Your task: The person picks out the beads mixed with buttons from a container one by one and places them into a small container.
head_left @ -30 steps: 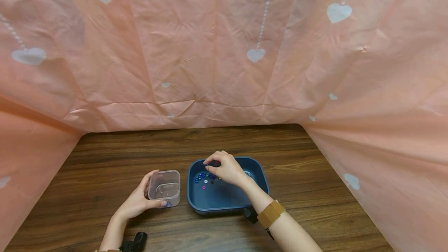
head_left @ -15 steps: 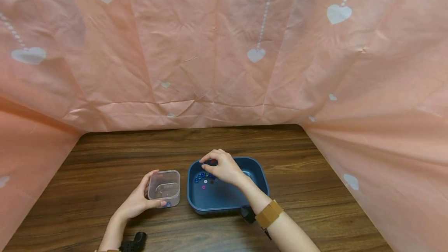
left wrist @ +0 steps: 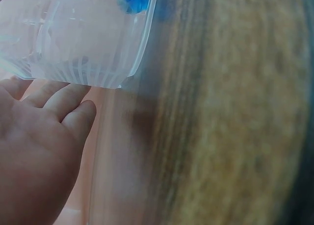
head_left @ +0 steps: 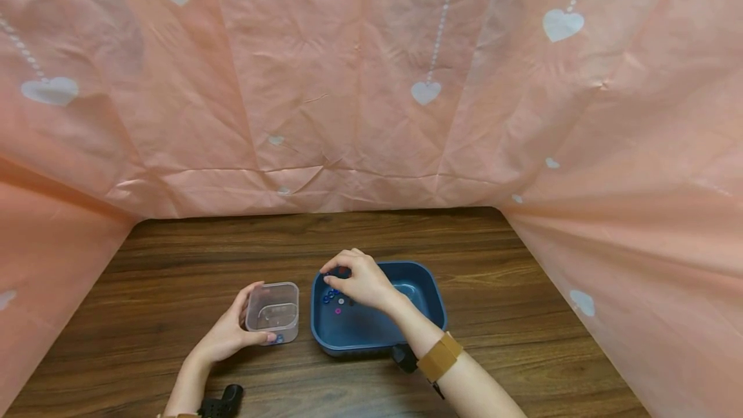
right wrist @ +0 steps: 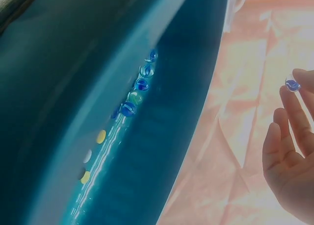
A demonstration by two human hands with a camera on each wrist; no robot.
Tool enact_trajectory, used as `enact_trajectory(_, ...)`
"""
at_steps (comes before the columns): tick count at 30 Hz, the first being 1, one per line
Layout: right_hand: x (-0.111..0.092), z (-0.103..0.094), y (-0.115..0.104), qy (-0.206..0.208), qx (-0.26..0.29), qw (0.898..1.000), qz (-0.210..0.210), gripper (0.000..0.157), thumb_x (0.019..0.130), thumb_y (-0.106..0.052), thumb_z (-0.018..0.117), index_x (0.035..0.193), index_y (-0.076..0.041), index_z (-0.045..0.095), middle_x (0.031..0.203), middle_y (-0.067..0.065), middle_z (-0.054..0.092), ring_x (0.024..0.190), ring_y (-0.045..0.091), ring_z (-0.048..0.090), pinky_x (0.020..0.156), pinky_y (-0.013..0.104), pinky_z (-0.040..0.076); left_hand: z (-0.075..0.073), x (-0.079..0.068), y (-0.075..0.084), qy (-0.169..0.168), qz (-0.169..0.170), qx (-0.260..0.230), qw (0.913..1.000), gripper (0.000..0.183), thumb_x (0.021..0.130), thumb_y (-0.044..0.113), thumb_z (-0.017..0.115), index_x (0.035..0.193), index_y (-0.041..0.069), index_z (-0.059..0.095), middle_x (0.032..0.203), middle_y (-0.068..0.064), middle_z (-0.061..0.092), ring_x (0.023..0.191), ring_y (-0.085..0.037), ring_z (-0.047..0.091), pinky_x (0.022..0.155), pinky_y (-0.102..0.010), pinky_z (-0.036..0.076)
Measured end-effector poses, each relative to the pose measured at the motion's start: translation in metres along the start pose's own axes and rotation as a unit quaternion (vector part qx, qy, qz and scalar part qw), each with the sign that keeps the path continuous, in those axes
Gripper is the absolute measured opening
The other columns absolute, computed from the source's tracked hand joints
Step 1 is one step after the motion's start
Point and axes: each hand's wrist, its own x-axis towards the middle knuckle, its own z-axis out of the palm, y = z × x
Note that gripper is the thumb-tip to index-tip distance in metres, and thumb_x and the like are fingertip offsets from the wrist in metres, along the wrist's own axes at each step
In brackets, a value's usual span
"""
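My left hand point(head_left: 226, 335) grips a clear square plastic box point(head_left: 278, 294) on the table, thumb on its near side and fingers round its left. In the left wrist view, a blue marble point(left wrist: 133, 0) shows through the box wall. My right hand point(head_left: 364, 281) is raised over the left part of a dark blue rectangular tub point(head_left: 377, 331). Its thumb and fingertip pinch a clear marble with a blue swirl point(right wrist: 293, 84). Several blue and green marbles point(right wrist: 128, 109) lie along the tub's edge, partly hidden by the hand in the head view.
Small button-like discs lie in the tub, among them a pink disc point(head_left: 338, 311), a white disc point(head_left: 341, 301) and a yellow disc point(right wrist: 100, 137). The wooden table point(head_left: 232, 237) is enclosed by a pink heart-patterned curtain point(head_left: 348, 115) at the back and sides.
My right hand has moved left over the tub, toward its left rim, with the marble between its fingertips. The left hand and the box have stayed in place.
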Motion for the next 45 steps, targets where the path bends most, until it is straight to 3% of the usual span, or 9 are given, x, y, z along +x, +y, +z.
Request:
enact_trajectory(5,0.002,0.003,-0.002,-0.002,0.002,1.0,-0.01,0.015,0.091,-0.019,0.07,0.105,-0.014,0.075,0.101,-0.004,0.066,0.092,0.025,0.056,0.075,0.027,0.045,0.0,-0.001,-0.003,-0.002,0.0,-0.003,1.0,0.099,0.071,0.009,0.086,0.148,0.002,0.024,0.144,-0.028,0.04,0.123,-0.044,0.047,0.09,-0.03,0.044)
enact_trajectory(11,0.002,0.005,-0.009,-0.005,-0.004,1.0,-0.017,0.014,0.092,-0.019,0.07,0.104,-0.017,0.074,0.102,-0.005,0.066,0.092,0.02,0.056,0.075,0.026,0.045,0.001,0.0,-0.002,-0.002,-0.008,-0.005,1.0,0.1,0.071,0.009,0.087,0.148,0.003,0.023,0.145,-0.027,0.04,0.123,-0.043,0.048,0.09,-0.031,0.044)
enact_trajectory(18,0.004,0.01,-0.012,-0.015,0.003,1.0,-0.022,0.014,0.092,-0.018,0.07,0.105,-0.016,0.075,0.104,-0.002,0.067,0.096,0.026,0.056,0.075,0.025,0.045,0.001,0.0,0.0,-0.002,-0.013,-0.01,0.9999,0.101,0.071,0.009,0.086,0.149,0.003,0.022,0.145,-0.027,0.04,0.122,-0.042,0.048,0.091,-0.037,0.044)
enact_trajectory(26,0.006,0.015,-0.015,-0.017,0.0,0.999,-0.031,0.014,0.091,-0.017,0.07,0.104,-0.017,0.075,0.103,-0.005,0.068,0.095,0.023,0.057,0.073,0.023,0.047,0.001,0.0,-0.002,-0.003,-0.012,-0.004,0.9999,0.1,0.072,0.009,0.086,0.149,0.003,0.022,0.145,-0.027,0.039,0.124,-0.044,0.048,0.092,-0.04,0.043)
enact_trajectory(33,0.009,0.018,-0.019,-0.021,-0.001,0.999,-0.035,0.014,0.091,-0.017,0.07,0.104,-0.016,0.075,0.102,-0.005,0.068,0.094,0.014,0.055,0.072,0.022,0.047,-0.001,0.001,-0.002,-0.008,-0.011,-0.006,0.9999,0.1,0.072,0.009,0.085,0.149,0.003,0.021,0.146,-0.029,0.037,0.125,-0.047,0.046,0.093,-0.051,0.04)
enact_trajectory(45,0.014,0.024,-0.024,-0.02,-0.002,0.999,-0.045,0.014,0.091,-0.017,0.07,0.105,-0.016,0.075,0.103,-0.007,0.068,0.093,0.013,0.055,0.073,0.021,0.046,-0.002,0.003,-0.006,-0.013,-0.007,-0.011,0.9998,0.1,0.073,0.009,0.085,0.149,0.003,0.021,0.146,-0.029,0.037,0.124,-0.048,0.047,0.093,-0.052,0.041)
